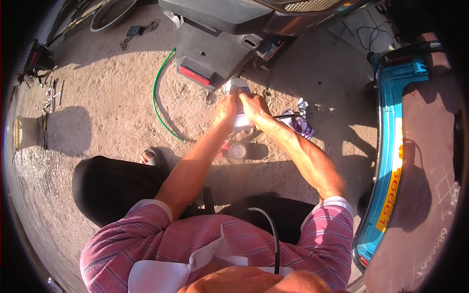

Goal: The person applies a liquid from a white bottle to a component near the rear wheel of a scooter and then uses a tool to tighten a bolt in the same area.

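Observation:
I grip a white bottle (243, 122) between my left hand (226, 107) and my right hand (254, 105), both closed round its sides. The bottle is just below a dark grey vehicle panel (205, 56) with a red reflector (194, 74). Under my hands on the rough ground lie a round dial gauge (238, 151) and a red fitting (223, 149). To the right of my right hand lies a crumpled purple-and-white cloth (300, 127), with a dark hose across it. What is at the bottle's top is too small to make out.
A green hose (155, 105) curves left of my hands. At the left stand a pale bucket (27, 132) and scattered metal tools (53, 93); farther back is a basin (95, 24). A teal vehicle panel (387, 112) with a yellow plate stands along the right, beside a brown board (430, 146).

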Demonstrator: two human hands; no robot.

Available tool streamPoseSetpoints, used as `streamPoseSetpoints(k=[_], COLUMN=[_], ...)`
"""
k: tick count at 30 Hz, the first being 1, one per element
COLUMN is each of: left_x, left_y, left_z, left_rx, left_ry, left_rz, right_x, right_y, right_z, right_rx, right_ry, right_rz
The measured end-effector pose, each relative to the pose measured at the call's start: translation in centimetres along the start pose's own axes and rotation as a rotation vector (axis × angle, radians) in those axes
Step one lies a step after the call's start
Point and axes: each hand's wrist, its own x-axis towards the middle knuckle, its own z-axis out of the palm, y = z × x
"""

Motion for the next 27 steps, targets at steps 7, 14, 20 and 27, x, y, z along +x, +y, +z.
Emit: streamPoseSetpoints(k=[7,14,20,27], left_x=[-0.3,2.6,3.9,2.6], left_y=[-0.3,-2.2,-2.4,-2.4], left_z=[0.4,1.0,-1.3,-0.4], left_rx=[0.021,0.036,0.126,-0.031], left_ry=[-0.045,-0.048,-0.006,-0.125], left_rz=[0.037,0.034,0.124,0.025], right_x=[-3.7,-3.8,-2.7,1.2], right_y=[-4.4,-3.7,-3.1,1.4], right_z=[-3.8,-5.4,-2.8,-1.6], right_rx=[-0.163,-0.085,-0.068,-0.033], right_ry=[-0.041,-0.027,0.011,-0.020], right_rz=[0.055,0.034,0.083,-0.035])
